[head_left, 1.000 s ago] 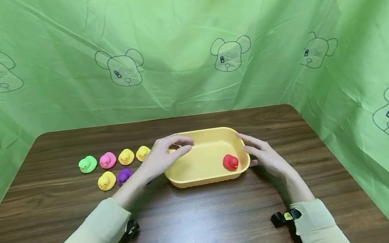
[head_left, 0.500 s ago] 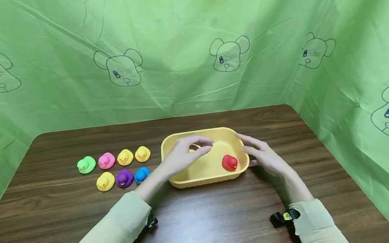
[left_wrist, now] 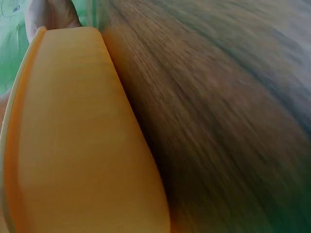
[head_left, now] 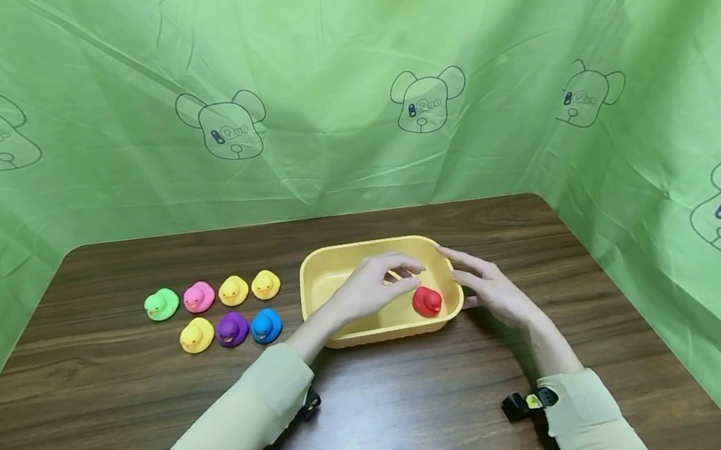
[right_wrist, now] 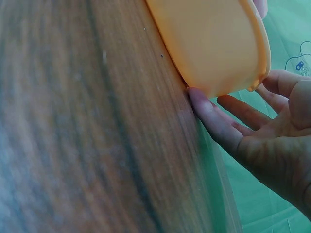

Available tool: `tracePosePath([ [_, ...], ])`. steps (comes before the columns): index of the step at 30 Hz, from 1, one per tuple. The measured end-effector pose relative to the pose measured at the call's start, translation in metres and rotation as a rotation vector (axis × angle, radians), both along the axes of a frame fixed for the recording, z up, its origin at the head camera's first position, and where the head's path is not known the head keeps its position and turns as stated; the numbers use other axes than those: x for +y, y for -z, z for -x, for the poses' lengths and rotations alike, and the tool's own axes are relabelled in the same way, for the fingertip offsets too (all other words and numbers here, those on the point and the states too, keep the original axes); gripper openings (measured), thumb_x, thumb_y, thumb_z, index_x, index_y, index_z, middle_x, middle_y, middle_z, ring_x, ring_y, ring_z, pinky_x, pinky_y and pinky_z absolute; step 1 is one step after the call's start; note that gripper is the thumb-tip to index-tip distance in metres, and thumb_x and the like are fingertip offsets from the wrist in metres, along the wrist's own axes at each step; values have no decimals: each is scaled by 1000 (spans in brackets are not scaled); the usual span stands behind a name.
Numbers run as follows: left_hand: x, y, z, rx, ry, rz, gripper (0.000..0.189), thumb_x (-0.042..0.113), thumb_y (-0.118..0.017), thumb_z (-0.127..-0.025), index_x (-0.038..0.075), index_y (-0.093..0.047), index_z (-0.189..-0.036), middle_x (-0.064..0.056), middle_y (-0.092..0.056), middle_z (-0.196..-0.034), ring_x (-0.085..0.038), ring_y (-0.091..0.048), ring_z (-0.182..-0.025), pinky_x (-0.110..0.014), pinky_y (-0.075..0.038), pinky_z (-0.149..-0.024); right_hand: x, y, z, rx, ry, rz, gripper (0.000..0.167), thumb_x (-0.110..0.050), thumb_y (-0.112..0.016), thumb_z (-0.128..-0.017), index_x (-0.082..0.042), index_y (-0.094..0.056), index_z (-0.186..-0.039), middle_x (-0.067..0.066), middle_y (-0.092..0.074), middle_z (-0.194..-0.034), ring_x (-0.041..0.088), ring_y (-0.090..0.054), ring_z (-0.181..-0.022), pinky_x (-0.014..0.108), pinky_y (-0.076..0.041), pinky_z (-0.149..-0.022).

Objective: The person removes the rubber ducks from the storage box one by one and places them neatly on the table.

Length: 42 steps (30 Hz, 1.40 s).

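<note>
A yellow tray (head_left: 348, 330) stands on the table with a red rubber duck (head_left: 427, 302) in its right part. My left hand (head_left: 369, 287) hovers over the tray, its loosely bent fingertips just above and beside the duck. Nothing shows between thumb and fingers. My right hand (head_left: 498, 294) touches the tray's right end, its fingers spread along the rim and wall. In the right wrist view those fingers (right_wrist: 248, 112) lie against the tray's end wall (right_wrist: 214, 48). The left wrist view holds mostly the tray's outer side (left_wrist: 82, 131); the duck is hidden there.
Left of the tray sit more rubber ducks in two rows: green (head_left: 162, 304), pink (head_left: 199, 297), several yellow (head_left: 197, 335), purple (head_left: 232, 329) and blue (head_left: 266, 325). A green curtain (head_left: 326, 176) hangs behind the wooden table (head_left: 388, 421).
My left hand has moved right across the tray, from its left end to the red duck, uncovering the blue duck. The right hand has stayed at the tray's right end.
</note>
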<state>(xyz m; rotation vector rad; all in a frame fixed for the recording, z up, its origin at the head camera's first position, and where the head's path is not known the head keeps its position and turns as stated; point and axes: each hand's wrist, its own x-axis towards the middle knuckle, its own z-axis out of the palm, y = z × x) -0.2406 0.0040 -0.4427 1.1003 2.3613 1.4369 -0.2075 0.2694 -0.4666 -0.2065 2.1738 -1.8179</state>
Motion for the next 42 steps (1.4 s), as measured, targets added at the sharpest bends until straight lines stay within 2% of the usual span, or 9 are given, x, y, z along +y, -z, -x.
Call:
tracePosePath([
  [6, 9, 4, 1, 43, 13, 60, 31, 21, -70, -98, 9, -71, -127, -7, -74, -126, -18, -71, -108, -33, -57, -98, -1, 0, 0, 8, -8, 7, 53, -21, -49, -109, -20, -36, -161, 14, -36, -164, 16, -58, -126, 42, -63, -88],
  [11, 15, 8, 3, 44, 6, 93, 31, 22, -70, -98, 9, -71, -127, -6, -73, -126, -20, -71, -111, -38, -57, -100, 0, 1, 1, 18, -9, 10, 52, -19, -48, -110, -20, -36, -161, 15, -36, -164, 11, -59, -123, 41, -63, -88],
  [17, 21, 13, 7, 71, -1, 135, 32, 23, -70, -98, 9, -70, -127, -5, -73, -126, -20, -70, -113, -39, -56, -102, 1, 1, 0, 15, -10, 8, 53, -19, -48, -110, -20, -36, -161, 15, -36, -164, 10, -59, -124, 41, -63, -87],
  [27, 27, 12, 8, 113, 44, 196, 35, 27, -70, -98, 9, -70, -129, -6, -73, -127, -19, -70, -114, -33, -55, -102, 1, 1, -1, 5, -2, 2, 53, -21, -49, -109, -20, -36, -161, 13, -35, -164, 7, -59, -122, 39, -63, -86],
  [37, 26, 17, 13, 126, 62, 182, 37, 29, -73, -96, 8, -71, -126, -8, -74, -124, -21, -70, -112, -37, -55, -103, 1, -1, 1, 4, 5, 4, 53, -20, -49, -109, -21, -37, -161, 11, -35, -165, 6, -59, -122, 38, -63, -86],
  [42, 27, 19, 12, 170, 91, 215, 36, 29, -74, -96, 7, -72, -125, -9, -73, -123, -21, -69, -114, -36, -53, -105, 1, 1, 1, 4, -1, 0, 53, -19, -48, -110, -20, -35, -161, 12, -34, -166, 7, -59, -122, 40, -63, -87],
])
